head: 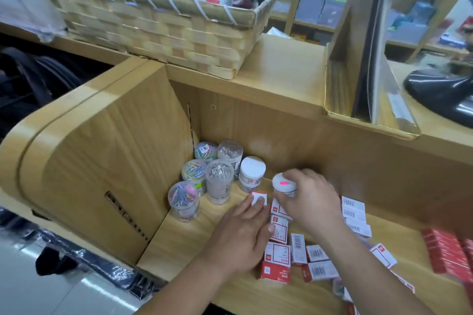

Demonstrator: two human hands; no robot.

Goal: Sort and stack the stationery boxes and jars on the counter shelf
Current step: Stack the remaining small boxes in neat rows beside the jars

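Head view: hands (238,240) (312,202) crowd jar (281,183) between jars (218,179), boxes (277,254).

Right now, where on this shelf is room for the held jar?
Free: front-left shelf board between the clip jars, side panel and left grip. A strip between the barcode boxes and red boxes. Crowded: small boxes below the jar in the right grip.

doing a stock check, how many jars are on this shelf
7. Three jars of coloured clips and two jars of silver clips cluster in the left corner, one white-lidded jar stands right of them, and the right hand grips a seventh jar. Some may be hidden.
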